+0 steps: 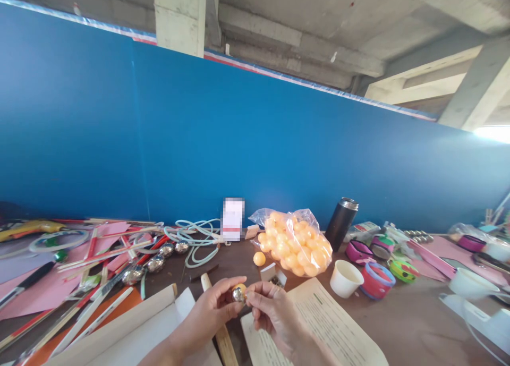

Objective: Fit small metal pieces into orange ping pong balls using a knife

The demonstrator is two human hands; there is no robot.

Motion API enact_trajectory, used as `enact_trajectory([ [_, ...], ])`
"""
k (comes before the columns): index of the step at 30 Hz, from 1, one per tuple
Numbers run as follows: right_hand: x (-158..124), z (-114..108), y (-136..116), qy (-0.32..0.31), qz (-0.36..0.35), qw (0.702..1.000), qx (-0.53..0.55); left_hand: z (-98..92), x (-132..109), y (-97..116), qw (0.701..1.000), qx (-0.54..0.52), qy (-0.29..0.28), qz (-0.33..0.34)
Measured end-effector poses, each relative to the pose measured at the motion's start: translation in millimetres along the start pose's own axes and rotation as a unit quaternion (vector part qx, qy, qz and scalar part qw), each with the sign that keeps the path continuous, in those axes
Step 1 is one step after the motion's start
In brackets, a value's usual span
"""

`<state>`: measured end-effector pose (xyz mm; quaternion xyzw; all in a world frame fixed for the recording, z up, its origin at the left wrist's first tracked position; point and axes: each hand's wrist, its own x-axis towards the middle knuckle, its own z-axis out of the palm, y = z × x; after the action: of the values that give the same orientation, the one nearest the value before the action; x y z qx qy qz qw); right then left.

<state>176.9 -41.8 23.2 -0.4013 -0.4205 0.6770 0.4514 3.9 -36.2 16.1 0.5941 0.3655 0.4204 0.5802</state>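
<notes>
A small shiny silver ball (238, 294) with an orange-yellow patch at its top sits between the curled fingers and thumb of my left hand (213, 308). My right hand (274, 314) pinches thumb and forefinger together at the ball's right side; whatever is between those fingertips is too small to make out. Below my hands lie a wooden stick (226, 345) and an open booklet of printed pages (330, 323). Just beyond them stands a small open white box (273, 275) with small dark pieces inside. One loose orange ball (259, 258) rests behind it.
A clear bag of orange balls (297, 246) stands ahead, beside a black flask (341, 223). Rightward are a white cup (346, 279) and coloured tape rolls (377, 280). Leftward lie a pale cable (195, 236), silver balls (155, 263), sticks and paper. A blue partition (255, 132) rises behind.
</notes>
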Motion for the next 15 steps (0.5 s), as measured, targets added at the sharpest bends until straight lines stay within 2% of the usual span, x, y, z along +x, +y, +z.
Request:
enact_trajectory([
  [15, 2.0, -2.1, 1.7, 0.000, -0.005, 1.000, -0.008, 1.4, -0.4, 2.7, 1.000, 0.005, -0.002, -0.002],
])
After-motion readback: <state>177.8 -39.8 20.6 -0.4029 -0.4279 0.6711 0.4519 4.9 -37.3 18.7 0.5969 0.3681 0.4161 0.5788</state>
